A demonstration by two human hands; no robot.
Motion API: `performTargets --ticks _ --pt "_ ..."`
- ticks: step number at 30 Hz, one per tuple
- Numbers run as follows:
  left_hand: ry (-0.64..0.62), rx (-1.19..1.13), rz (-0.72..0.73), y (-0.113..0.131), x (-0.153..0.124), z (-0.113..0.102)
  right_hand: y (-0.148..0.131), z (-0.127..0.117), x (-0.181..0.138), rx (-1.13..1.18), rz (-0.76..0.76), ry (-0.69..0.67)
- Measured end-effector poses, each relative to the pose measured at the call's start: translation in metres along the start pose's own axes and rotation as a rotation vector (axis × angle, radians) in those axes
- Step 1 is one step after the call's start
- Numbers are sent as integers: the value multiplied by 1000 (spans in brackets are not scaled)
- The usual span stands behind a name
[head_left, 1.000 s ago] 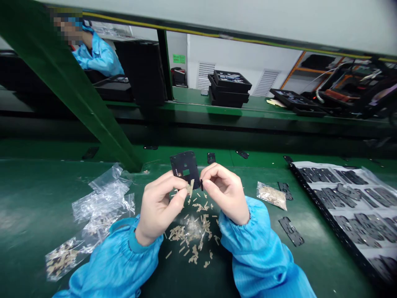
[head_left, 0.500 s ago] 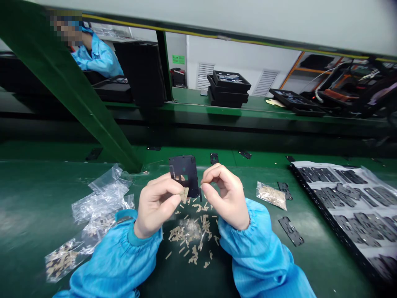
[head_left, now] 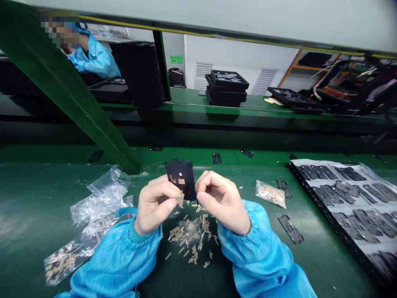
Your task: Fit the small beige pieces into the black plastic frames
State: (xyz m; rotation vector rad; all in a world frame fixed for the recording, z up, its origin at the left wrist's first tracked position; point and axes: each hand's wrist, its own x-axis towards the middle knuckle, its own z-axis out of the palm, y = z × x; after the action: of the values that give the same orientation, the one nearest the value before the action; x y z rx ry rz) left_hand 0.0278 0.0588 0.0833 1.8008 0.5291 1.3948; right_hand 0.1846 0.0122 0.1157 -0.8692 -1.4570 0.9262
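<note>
In my left hand (head_left: pixel 156 205) is a thin black plastic plate (head_left: pixel 186 171) with small cutouts, held upright and tilted. A small tan piece (head_left: pixel 180 199) shows at the left thumb tip, beside the plate's lower left corner. My right hand (head_left: pixel 221 200) is closed in a pinch at the plate's right edge; whatever lies between its fingertips is too small to make out. Beneath both hands, many small tan pieces (head_left: pixel 194 254) lie scattered on the green tabletop (head_left: pixel 192 285), with a crumpled clear bag (head_left: pixel 190 227) among them.
Clear plastic bags (head_left: pixel 99 198) lie to the left, one holding tan pieces. At right are a filled bag (head_left: pixel 271 193), a loose black plate (head_left: pixel 290 229) and a large tray (head_left: pixel 325 223) of black plates. A green slanted post (head_left: pixel 93 120) crosses the left. A person (head_left: pixel 97 56) sits beyond.
My right hand has moved slightly left and down, so its fingertips now meet the plate's right edge. The plate has turned and shifted a little left and down in my left hand.
</note>
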Motion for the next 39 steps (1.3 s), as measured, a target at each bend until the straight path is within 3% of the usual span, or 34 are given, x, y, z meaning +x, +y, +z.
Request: performTargets --ticks 11,17,21,25,28,39 --pt "-2 31 -17 -2 1 1 4 0 0 89 20 -30" --pt "-41 -330 -37 2 4 7 8 -2 1 204 20 -143" --pt "-54 -602 -244 9 6 13 13 -1 0 229 -11 -154" --pt "4 -764 -513 18 7 18 16 0 -2 90 -68 -107" --pt "42 -834 -636 22 7 20 16 3 -4 -38 -149 -61" --pt "159 -1005 -712 29 3 33 22 9 -1 -617 -513 204"
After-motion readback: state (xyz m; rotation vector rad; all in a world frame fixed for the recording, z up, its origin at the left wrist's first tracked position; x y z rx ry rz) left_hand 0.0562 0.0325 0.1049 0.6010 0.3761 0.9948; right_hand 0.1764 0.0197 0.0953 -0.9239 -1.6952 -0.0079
